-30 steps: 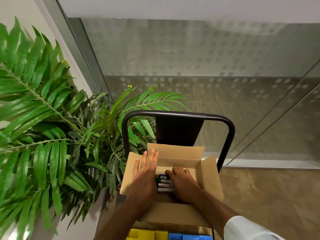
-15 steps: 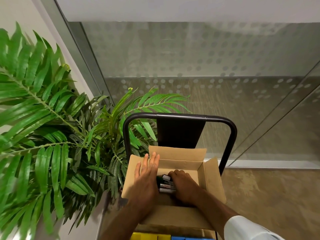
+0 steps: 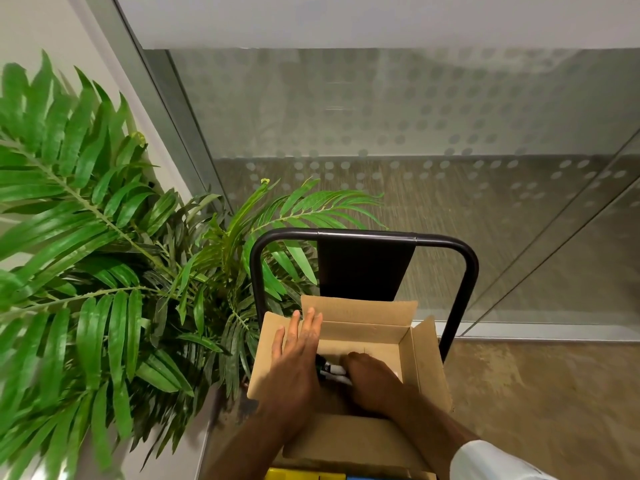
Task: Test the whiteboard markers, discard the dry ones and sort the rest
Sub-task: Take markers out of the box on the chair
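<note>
An open cardboard box point(image 3: 427, 362) stands on a cart below me. Inside it lie whiteboard markers point(image 3: 331, 372), of which only a few white barrels and dark caps show between my hands. My left hand point(image 3: 294, 362) lies flat with straight fingers on the box's left flap. My right hand point(image 3: 372, 379) reaches down into the box, its fingers curled over the markers; the fingertips are hidden.
The cart's black handle bar point(image 3: 360, 235) arches behind the box. A large leafy plant point(image 3: 104, 271) fills the left side, close to the box. A frosted glass wall point(image 3: 415, 133) stands ahead. Yellow and blue bins point(image 3: 308, 475) peek at the bottom edge.
My right hand has slid left and deeper over the markers, so fewer of them show. My left hand stays flat on the left flap.
</note>
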